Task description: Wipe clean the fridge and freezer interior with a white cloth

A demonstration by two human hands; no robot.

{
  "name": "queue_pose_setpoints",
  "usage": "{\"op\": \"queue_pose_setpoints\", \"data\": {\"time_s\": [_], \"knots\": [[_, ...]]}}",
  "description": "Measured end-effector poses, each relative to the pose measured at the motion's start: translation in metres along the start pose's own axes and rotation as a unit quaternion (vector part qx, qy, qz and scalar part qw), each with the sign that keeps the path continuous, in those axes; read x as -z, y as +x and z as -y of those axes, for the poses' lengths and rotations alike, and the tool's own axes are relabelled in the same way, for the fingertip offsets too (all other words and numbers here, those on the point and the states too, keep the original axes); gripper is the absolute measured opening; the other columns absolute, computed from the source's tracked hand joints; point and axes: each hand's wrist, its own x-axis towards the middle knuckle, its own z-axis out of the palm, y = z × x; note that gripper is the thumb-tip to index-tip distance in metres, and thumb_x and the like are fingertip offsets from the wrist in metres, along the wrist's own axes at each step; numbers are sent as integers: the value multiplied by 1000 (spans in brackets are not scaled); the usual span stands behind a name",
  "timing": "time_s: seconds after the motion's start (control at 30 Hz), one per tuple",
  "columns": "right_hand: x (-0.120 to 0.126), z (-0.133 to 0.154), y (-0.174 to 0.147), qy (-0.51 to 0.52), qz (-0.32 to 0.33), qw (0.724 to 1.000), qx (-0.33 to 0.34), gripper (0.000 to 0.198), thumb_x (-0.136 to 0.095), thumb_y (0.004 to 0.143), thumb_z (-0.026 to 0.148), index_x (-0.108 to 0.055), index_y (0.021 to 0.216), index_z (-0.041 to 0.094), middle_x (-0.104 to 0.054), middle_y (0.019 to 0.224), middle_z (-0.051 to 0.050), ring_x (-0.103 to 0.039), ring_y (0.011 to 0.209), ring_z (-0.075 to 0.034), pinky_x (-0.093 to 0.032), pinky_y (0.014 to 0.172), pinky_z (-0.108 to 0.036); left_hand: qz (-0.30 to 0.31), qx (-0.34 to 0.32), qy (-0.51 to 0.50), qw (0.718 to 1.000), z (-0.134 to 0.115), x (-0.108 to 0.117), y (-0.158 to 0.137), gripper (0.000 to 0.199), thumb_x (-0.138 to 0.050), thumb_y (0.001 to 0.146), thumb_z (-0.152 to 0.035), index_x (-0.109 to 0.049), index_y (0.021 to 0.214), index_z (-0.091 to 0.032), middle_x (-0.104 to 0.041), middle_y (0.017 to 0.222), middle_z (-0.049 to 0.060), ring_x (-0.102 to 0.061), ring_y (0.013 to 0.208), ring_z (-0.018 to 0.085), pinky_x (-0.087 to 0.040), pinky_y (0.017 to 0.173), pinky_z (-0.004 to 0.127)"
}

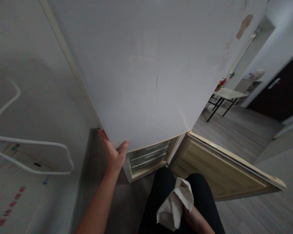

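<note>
A tall white refrigerator door [141, 97] fills the upper middle of the view, with brown marks near its top right. My left hand [115, 156] grips its lower left corner, thumb on the front face and fingers at the side edge. Below it, the lower compartment [148, 156] stands open, showing several shelf-like bars inside. The cream lower door [210, 162] is swung out to the right. Over my lap, my right hand [191, 216] clutches a crumpled off-white cloth [174, 204], which hides most of its fingers.
A white wire rack [31, 141] sticks out from the wall at left. My knees [163, 178] are close to the open lower door. Behind at right are a small table [228, 93] with red flowers [221, 84] and a dark door [275, 87]. The floor [236, 130] is grey wood-look.
</note>
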Motion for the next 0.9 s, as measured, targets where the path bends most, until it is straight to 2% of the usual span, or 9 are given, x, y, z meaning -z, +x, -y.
{"op": "queue_pose_setpoints", "data": {"time_s": [0.13, 0.23, 0.27, 0.33, 0.4, 0.57, 0.73, 0.83, 0.9], "knots": [[-4, -19, 28, 144, -61, 985, -66, 70, -89, 50, 68, -68, 102, 27, -75, 105, -6, -72, 99, -27, -55, 98, -41, 34, 83, -32, 995, -19, 0, -47, 107, -68, 89, -49, 4, 163, -26, 7, 173, 8, 6, 158, 27, 0, 129, 46], [-14, -18, 38, 162, -29, 983, -77, 77, -91, 50, 68, -67, 110, 25, -74, 112, -8, -70, 106, -28, -52, 102, -41, 45, 135, -50, 988, -39, -1, -121, 87, -67, 91, -44, -18, 162, -29, -10, 172, 7, -5, 159, 28, -6, 129, 48], [-17, -15, 39, 160, 9, 984, -72, 76, -90, 53, 68, -69, 111, 25, -73, 117, -9, -69, 111, -30, -50, 104, -42, 112, 166, -79, 977, -44, -1, -148, 77, -65, 92, -44, -29, 159, -30, -23, 170, 8, -17, 157, 28, -13, 129, 49], [-22, -7, 36, 121, 73, 989, -50, 67, -87, 59, 67, -72, 108, 24, -71, 124, -10, -65, 118, -32, -47, 107, -43, 283, 252, -154, 913, -53, -1, -195, 65, -66, 91, -48, -46, 149, -27, -47, 157, 11, -42, 146, 30, -35, 121, 47], [-26, 2, 32, 39, 127, 991, -14, 62, -88, 59, 65, -75, 103, 23, -71, 122, -11, -63, 121, -34, -42, 111, -44, 334, 318, -189, 867, -60, 0, -225, 59, -68, 88, -51, -56, 139, -23, -61, 142, 14, -57, 132, 31, -48, 110, 45], [-36, 16, 21, -52, 262, 963, -14, 66, -88, 59, 61, -76, 109, 20, -73, 112, -10, -65, 111, -35, -44, 106, -48, 280, 316, -117, 899, -78, 9, -234, 34, -67, 87, -49, -70, 103, -20, -73, 107, 10, -67, 105, 28, -51, 97, 40], [-27, 22, 16, -50, 237, 970, -3, 61, -82, 71, 58, -71, 115, 18, -72, 113, -9, -64, 107, -30, -46, 102, -44, 206, 326, -85, 919, -100, -2, -239, 33, -64, 89, -53, -67, 92, -20, -69, 90, 5, -65, 90, 24, -51, 82, 31], [2, 15, 17, -29, 223, 974, 24, 58, -76, 80, 56, -66, 122, 18, -70, 114, -9, -63, 105, -26, -48, 95, -39, 119, 346, -98, 925, -114, -24, -253, 36, -60, 90, -57, -62, 88, -21, -63, 80, 1, -60, 77, 20, -49, 71, 27], [26, 6, 19, -23, 184, 982, 43, 48, -78, 79, 54, -66, 109, 18, -69, 104, -6, -63, 96, -22, -49, 86, -32, 89, 362, -103, 922, -120, -41, -263, 36, -60, 90, -58, -59, 86, -22, -60, 77, -1, -57, 73, 18, -48, 68, 26]]}}
